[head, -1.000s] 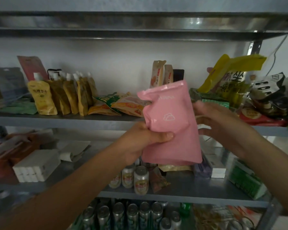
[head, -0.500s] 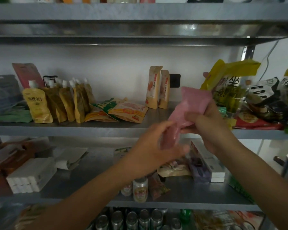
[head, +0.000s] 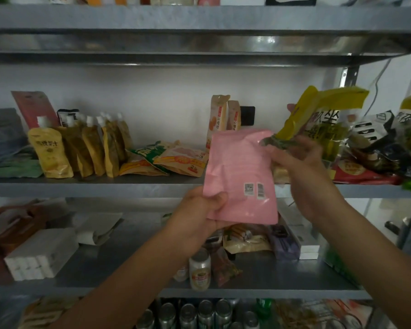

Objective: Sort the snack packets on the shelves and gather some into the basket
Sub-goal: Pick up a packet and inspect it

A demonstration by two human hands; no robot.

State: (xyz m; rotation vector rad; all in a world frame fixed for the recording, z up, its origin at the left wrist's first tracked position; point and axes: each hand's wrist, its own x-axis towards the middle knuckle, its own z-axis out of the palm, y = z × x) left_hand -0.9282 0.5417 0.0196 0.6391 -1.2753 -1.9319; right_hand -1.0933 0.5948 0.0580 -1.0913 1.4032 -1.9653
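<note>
Pink packet flipped: back side faces me, not yet shelved.

My left hand (head: 199,210) grips the pink packet (head: 241,176) by its lower left corner, thumb curled over it. A second ago it showed its logo face, then sat crumpled between both hands; now the back with two small printed labels faces me, upright in front of the middle shelf (head: 81,186). My right hand (head: 304,172) is at the packet's right edge, beside the yellow packet (head: 323,115); blur hides whether its curled fingers pinch anything. I read this as checking before sorting; the basket is not in view.
</note>
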